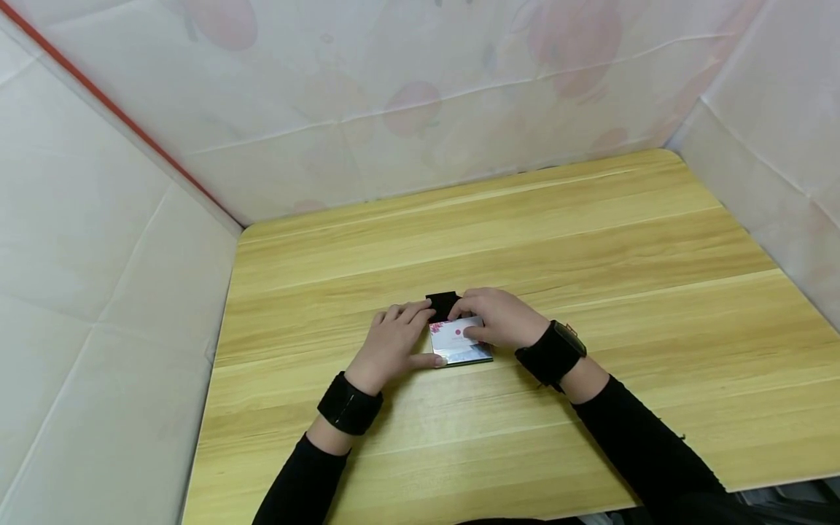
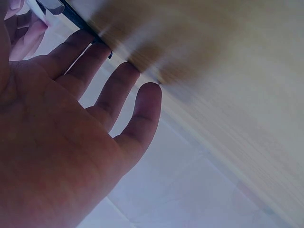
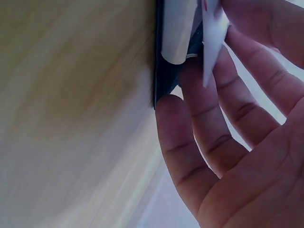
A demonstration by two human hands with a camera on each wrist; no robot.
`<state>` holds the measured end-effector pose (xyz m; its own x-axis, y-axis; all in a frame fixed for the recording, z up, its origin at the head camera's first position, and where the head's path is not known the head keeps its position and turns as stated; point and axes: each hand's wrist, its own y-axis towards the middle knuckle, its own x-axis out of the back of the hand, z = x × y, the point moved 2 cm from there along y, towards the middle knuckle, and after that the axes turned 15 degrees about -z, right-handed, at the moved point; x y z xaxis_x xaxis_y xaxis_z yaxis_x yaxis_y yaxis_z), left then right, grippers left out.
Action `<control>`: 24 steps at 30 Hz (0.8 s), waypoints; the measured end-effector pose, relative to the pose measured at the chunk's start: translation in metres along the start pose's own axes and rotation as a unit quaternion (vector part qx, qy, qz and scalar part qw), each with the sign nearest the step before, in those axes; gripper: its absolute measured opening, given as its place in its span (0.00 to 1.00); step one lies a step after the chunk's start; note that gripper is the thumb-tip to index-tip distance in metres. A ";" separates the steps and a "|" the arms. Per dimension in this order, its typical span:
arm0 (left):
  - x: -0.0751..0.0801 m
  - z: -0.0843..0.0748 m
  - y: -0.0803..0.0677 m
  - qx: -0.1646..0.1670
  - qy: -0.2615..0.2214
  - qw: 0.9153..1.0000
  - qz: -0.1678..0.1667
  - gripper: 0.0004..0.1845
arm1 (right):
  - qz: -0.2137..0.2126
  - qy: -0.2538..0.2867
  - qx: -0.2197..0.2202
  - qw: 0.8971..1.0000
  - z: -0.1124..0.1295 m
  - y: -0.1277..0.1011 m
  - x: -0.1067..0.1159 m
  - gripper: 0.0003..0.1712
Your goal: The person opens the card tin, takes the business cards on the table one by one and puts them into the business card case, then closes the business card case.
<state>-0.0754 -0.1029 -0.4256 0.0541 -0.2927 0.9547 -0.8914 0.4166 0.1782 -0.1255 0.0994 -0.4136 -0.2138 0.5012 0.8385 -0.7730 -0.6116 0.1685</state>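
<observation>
A small black card holder lies opened on the table, its black flap folded away from the person. Over its nearer half is a white card with pink flowers and a red dot. The right hand pinches a white card between thumb and fingers, lifted at an angle off the holder in the right wrist view. The left hand rests along the holder's left side, thumb on the near corner and fingertips at the flap. In the left wrist view its fingers are mostly straight and touch the dark edge.
The wood-grain table extends around the hands. White fabric walls with faint pink prints stand behind it and at both sides. A red strip runs along the left corner. Black bands circle both wrists.
</observation>
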 end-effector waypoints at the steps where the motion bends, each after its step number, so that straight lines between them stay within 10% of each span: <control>1: 0.000 0.000 0.000 0.000 0.000 1.000 0.000 0.47 | 0.003 0.000 0.000 1.000 0.000 0.000 0.000 0.14; 24: 0.000 0.000 -0.001 -0.001 -0.005 1.000 -0.008 0.47 | 0.008 0.012 0.022 1.000 -0.002 -0.003 -0.008 0.07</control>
<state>-0.0750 -0.1035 -0.4262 0.0627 -0.3080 0.9493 -0.8900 0.4132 0.1929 -0.1231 0.0984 -0.4215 -0.2400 0.5061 0.8284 -0.7432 -0.6448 0.1786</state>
